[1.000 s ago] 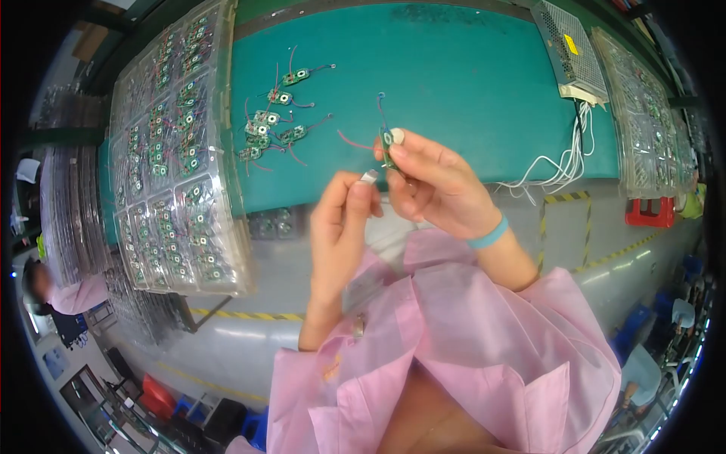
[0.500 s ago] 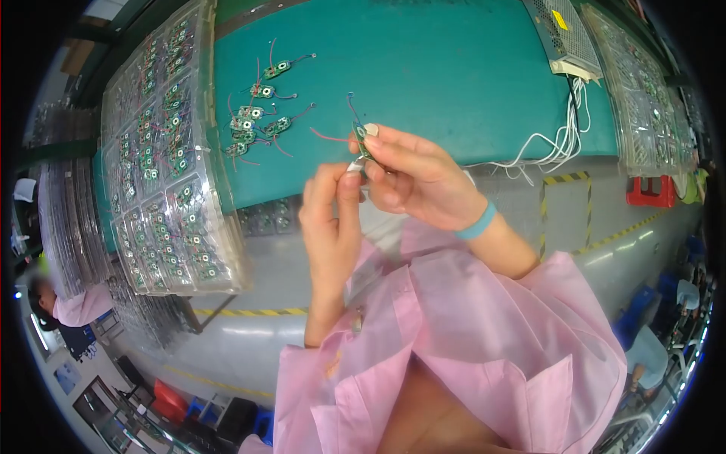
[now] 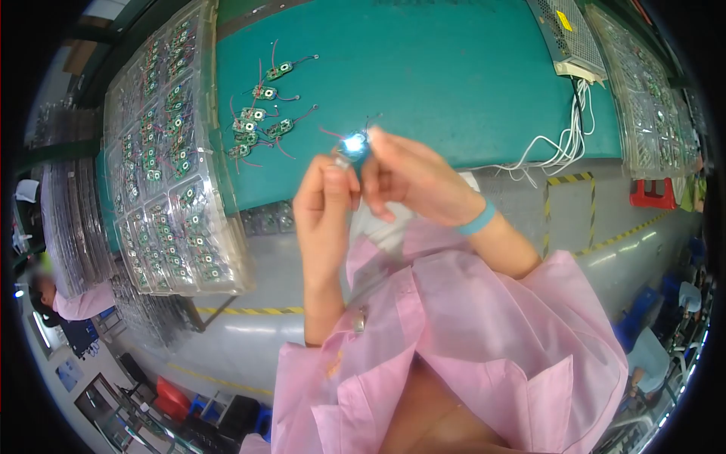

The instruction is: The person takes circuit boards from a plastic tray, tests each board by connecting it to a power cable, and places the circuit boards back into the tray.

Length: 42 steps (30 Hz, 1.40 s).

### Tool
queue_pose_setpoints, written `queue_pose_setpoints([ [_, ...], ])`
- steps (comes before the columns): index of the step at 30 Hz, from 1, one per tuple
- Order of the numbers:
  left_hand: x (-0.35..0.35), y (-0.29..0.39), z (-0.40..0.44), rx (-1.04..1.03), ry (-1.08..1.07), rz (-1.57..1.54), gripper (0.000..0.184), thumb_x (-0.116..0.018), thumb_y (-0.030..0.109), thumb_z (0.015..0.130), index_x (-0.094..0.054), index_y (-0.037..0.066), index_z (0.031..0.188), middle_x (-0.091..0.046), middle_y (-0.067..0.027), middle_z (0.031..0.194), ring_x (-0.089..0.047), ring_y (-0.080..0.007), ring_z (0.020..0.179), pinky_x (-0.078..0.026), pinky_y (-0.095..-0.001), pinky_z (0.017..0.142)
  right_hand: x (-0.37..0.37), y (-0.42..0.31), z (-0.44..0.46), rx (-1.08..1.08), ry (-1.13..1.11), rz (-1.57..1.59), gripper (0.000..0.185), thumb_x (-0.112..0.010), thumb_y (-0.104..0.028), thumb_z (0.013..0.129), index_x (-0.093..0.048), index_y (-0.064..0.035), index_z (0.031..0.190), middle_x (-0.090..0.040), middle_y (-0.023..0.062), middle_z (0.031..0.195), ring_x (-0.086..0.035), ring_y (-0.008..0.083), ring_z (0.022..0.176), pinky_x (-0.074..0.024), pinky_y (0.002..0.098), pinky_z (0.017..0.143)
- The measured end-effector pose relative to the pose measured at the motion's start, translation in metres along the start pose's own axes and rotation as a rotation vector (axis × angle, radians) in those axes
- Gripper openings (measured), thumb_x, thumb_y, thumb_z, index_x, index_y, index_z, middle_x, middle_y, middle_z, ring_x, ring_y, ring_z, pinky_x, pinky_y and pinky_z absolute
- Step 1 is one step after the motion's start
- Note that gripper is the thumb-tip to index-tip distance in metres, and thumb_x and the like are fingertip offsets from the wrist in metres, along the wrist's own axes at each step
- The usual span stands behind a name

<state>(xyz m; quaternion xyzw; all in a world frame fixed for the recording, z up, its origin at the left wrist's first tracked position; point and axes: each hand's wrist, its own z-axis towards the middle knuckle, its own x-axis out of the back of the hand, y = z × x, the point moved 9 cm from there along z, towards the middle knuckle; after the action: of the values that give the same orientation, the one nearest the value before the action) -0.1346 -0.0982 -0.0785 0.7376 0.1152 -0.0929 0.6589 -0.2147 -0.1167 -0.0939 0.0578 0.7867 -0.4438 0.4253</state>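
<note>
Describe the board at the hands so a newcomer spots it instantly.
Find the green mat, then, over its near edge, the left hand and right hand. The small wired circuit board at their fingertips shines bright bluish-white; the loose boards lying to its left are unlit.

Lighting of a wired circuit board [image 3: 355, 147]: dark in both earlier views, the board now gives off a bright bluish-white glow that hides its face. The left-hand grip [image 3: 327, 198], apart from the board a second ago, has closed up to its lower end with a small pale piece [image 3: 342, 162]. The dark wire [image 3: 373, 119], formerly upright, leans rightward; the right-hand grip [image 3: 414, 172] has its lower fingers dropped below the board.
</note>
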Motion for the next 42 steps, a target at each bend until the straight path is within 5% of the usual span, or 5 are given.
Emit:
queue_pose_setpoints([
  [15,0.006,-0.022,-0.004,0.172,-0.316,-0.598,0.03,-0.041,0.028,0.099,-0.047,0.009,0.076,-0.041,0.0018,0.066,-0.028,-0.0077,0.056,-0.026,-0.0204,0.053,-0.019,0.005,0.0,-0.224,-0.431,0.317,0.046,-0.043,-0.043,0.096,-0.057,-0.0004,0.086,-0.058,0.0066,0.07,-0.049,0.0126,0.048,-0.0392,0.0239,0.044],
  [24,0.01,-0.021,-0.002,0.182,-0.209,-0.329,0.03,-0.042,0.031,0.099,-0.045,0.009,0.079,-0.052,-0.0037,0.073,-0.051,-0.0132,0.059,-0.035,-0.0214,0.056,-0.01,0.012,0.013,-0.135,-0.169,-0.009,0.041,-0.044,-0.034,0.097,-0.059,0.0002,0.079,-0.059,0.0088,0.072,-0.049,0.0126,0.047,-0.0426,0.0262,0.043],
  [30,0.013,-0.016,-0.008,0.115,-0.089,-0.533,0.029,-0.037,0.024,0.1,-0.048,0.006,0.08,-0.052,-0.0065,0.07,-0.031,-0.0082,0.05,-0.026,-0.0196,0.047,-0.023,0.024,0.009,-0.19,-0.135,0.255,0.039,-0.042,-0.031,0.098,-0.059,0.0,0.08,-0.059,0.0088,0.071,-0.05,0.013,0.048,-0.0431,0.0246,0.045],
  [34,0.017,-0.015,-0.014,0.155,-0.21,-0.533,0.03,-0.042,0.033,0.098,-0.043,0.008,0.082,-0.056,-0.0085,0.076,-0.061,-0.0223,0.068,-0.05,-0.0312,0.07,-0.03,0.024,0.01,-0.193,-0.138,0.21,0.038,-0.042,-0.031,0.098,-0.059,0.0,0.082,-0.061,0.0096,0.074,-0.052,0.0134,0.049,-0.0415,0.0226,0.046],
  [42,0.045,-0.017,-0.014,0.094,-0.18,-0.519,0.026,-0.041,0.028,0.098,-0.043,0.008,0.081,-0.049,-0.003,0.07,-0.047,-0.0138,0.058,-0.04,-0.0245,0.06,-0.022,0.018,0.018,-0.319,-0.201,0.04,0.037,-0.045,-0.031,0.097,-0.06,-0.0005,0.084,-0.061,0.0075,0.072,-0.051,0.013,0.048,-0.0405,0.0223,0.045],
])
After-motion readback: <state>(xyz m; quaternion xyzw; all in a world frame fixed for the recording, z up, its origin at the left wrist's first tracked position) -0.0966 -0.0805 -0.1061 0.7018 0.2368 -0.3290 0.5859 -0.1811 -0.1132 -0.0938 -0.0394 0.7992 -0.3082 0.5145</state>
